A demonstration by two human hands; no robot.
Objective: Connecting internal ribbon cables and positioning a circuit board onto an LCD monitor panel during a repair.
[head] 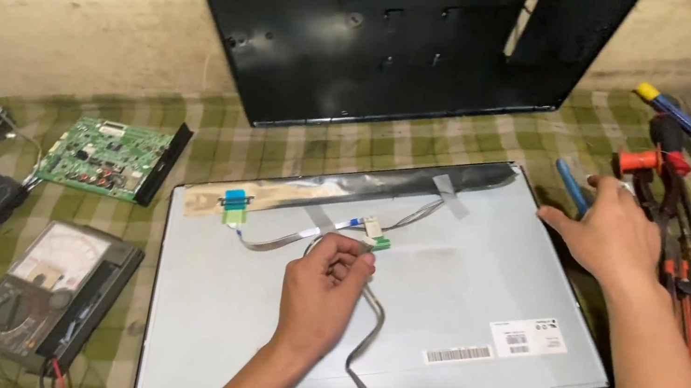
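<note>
We see a thin grey cable (pixel 369 331) pinched near its upper end, looping across the grey metal back of the flat display panel (pixel 483 275) down to the panel's near edge. Just off the panel's far right corner lies a blue-handled tool (pixel 571 184), touching our fingertips.

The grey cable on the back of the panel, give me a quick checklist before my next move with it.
1. Left hand pinching grey cable: ok.
2. Cable's upper end seated at small green connector board: cannot tell.
3. Cable's lower end reaches the panel bottom edge: ok.
4. Right hand free of the panel: not ok, it rests at the right corner, by the blue-handled tool.
5. Panel lying flat on the checked cloth: ok.
</note>
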